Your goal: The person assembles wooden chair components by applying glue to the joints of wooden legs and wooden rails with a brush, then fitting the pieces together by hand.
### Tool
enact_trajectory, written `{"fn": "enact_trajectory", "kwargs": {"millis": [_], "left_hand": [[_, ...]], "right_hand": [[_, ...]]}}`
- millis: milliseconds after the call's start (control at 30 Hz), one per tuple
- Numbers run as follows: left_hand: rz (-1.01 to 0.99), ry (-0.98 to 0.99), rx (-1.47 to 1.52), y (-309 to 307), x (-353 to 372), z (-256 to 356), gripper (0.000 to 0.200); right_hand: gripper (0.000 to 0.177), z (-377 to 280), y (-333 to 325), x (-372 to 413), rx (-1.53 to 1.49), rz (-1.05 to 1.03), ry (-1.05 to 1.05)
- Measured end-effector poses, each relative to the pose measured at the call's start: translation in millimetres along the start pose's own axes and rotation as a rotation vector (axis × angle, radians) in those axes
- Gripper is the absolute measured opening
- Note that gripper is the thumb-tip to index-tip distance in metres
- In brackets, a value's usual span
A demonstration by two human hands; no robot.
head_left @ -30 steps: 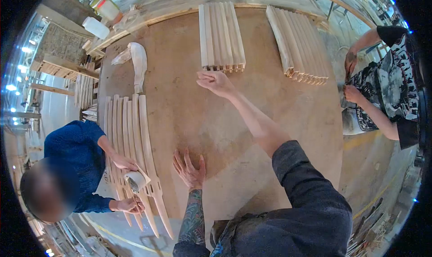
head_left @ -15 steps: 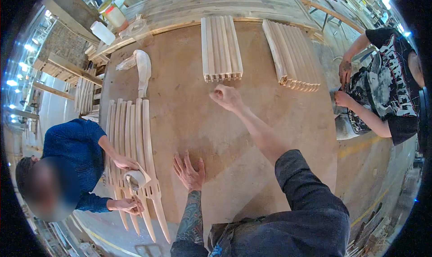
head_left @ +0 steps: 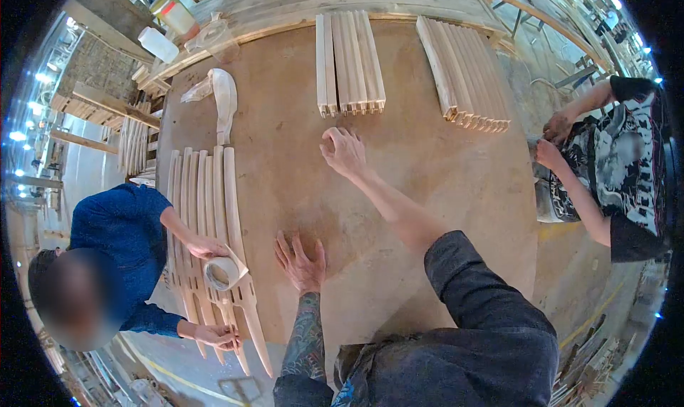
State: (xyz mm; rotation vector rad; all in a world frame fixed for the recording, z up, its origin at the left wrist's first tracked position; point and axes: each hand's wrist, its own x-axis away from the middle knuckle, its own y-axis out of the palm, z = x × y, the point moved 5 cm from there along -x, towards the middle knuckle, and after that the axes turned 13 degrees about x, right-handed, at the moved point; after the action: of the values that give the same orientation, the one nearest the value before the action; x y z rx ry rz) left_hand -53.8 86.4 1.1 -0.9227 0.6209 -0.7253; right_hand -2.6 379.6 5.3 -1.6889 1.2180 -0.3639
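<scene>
My left hand lies flat on the brown tabletop, fingers spread, holding nothing. Farther forward, my right hand hovers or rests just short of a bundle of pale wooden strips. Its fingers are loosely bent and apart, with nothing visible in them. The strips lie side by side with notched ends toward me, and a dark gap sets the leftmost apart. A second group of wooden strips lies to the right.
At left, a person in blue holds a roll of tape over long shaped wooden legs. A curved wooden piece lies beyond. Another person's hands are at the right edge. A white bottle stands at the back left.
My right hand's fingers have loosened from a tighter curl. A gap has appeared beside the leftmost strip. My left hand stays put; the person in blue has moved the lower hand down and right.
</scene>
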Motion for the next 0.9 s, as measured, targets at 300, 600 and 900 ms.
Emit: {"fn": "enact_trajectory", "kwargs": {"millis": [300, 600, 900], "left_hand": [[-0.008, -0.004, 0.009, -1.7, -1.0, 4.2, 0.066], [0.036, 0.048, -0.019, 3.3, -0.9, 0.1, 0.064], [0.027, 0.006, 0.015, 0.7, -2.9, 2.0, 0.065]], "right_hand": [[0.022, -2.6, -3.9, 20.1, -0.05, 0.022, 0.014], [0.029, -9.1, -7.1, 14.4, -0.129, 0.034, -0.004], [0.051, -19.1, -29.9, -44.1, 0.183, 0.282, -0.03]]}}
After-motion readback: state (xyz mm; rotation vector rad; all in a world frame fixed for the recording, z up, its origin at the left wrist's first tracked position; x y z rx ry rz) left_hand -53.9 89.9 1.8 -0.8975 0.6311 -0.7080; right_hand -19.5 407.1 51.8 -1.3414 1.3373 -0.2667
